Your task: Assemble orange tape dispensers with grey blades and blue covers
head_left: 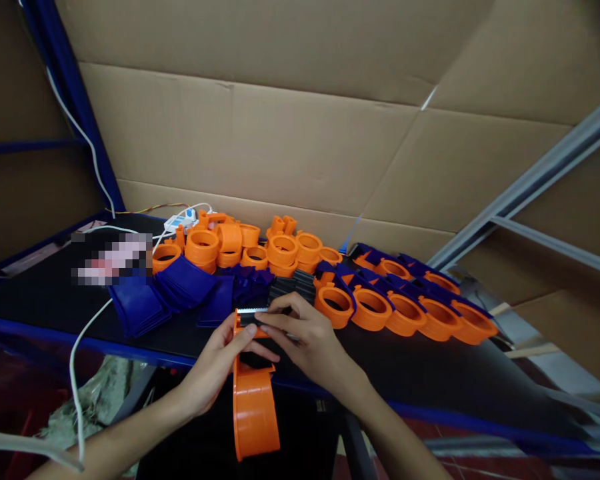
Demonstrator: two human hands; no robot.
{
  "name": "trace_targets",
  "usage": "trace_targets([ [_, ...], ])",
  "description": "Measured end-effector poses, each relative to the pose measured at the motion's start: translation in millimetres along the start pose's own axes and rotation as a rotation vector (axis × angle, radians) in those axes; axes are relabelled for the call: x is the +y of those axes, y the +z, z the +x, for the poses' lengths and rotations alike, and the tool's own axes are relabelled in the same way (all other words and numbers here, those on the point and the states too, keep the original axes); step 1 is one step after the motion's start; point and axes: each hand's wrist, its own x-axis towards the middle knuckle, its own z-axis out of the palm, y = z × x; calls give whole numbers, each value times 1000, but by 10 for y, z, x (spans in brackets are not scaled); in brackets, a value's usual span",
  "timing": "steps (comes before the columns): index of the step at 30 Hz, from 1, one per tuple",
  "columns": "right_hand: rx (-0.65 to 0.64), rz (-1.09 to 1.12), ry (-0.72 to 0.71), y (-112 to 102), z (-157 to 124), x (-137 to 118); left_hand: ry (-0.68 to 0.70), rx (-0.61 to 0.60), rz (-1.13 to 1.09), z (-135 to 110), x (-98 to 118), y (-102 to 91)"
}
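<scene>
Holding an orange dispenser shell [253, 407] upright over the front edge of the black tabletop [430, 373], the person works with both hands close together. The left hand [219, 365] is wrapped around the shell's upper left side, fingers clenched on it with the thumb reaching toward the top. The right hand [311, 341] comes in from the other side, and its fingers [273, 328] pinch a black toothed piece [253, 315] that sits across the top of the shell, the pale serrated edge facing away from the person.

Just behind the hands lies a stack of black parts [294, 287], with blue plastic plates [180, 285] fanned out to the left. Farther back sits a heap of orange rings [215, 245]. To the right, a double row of orange-and-blue dispensers [410, 312] lies overlapping along the tabletop. A white cable [86, 323] trails off the left edge, and a cardboard wall [280, 133] closes the back.
</scene>
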Motion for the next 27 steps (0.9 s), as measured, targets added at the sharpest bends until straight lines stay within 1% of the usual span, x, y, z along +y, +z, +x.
trace_targets([
  [2,77,-24,14,91,-22,-40,10,-2,15,-5,1,-3],
  [4,125,-51,32,152,-32,-82,9,5,28,-9,-9,-11],
  [7,147,-49,67,195,-34,-141,26,25,79,-14,-39,-22],
  [10,128,-50,75,196,-42,-204,28,47,120,-24,-54,-24],
  [12,91,-52,30,171,-52,-241,-10,49,79,-33,-35,-25],
  [14,73,-23,-19,121,-55,-252,-55,39,-21,-43,9,-32],
  [15,84,-11,-25,88,-50,-240,-76,34,-77,-48,38,-40],
  [17,110,-33,18,19,-24,-184,-114,30,-166,-58,97,-70],
  [18,88,-72,61,-12,-5,-142,-128,30,-192,-63,124,-89],
  [19,34,-122,106,-37,17,-97,-135,32,-209,-67,145,-111],
  [22,-249,-280,198,-64,79,23,-143,32,-243,-77,180,-165],
  [23,-324,-327,212,-58,96,50,-149,31,-251,-78,184,-175],
  [25,-405,-401,230,-30,128,82,-169,27,-267,-79,184,-181],
  [27,-448,-456,248,6,163,96,-180,28,-273,-78,179,-173],
])
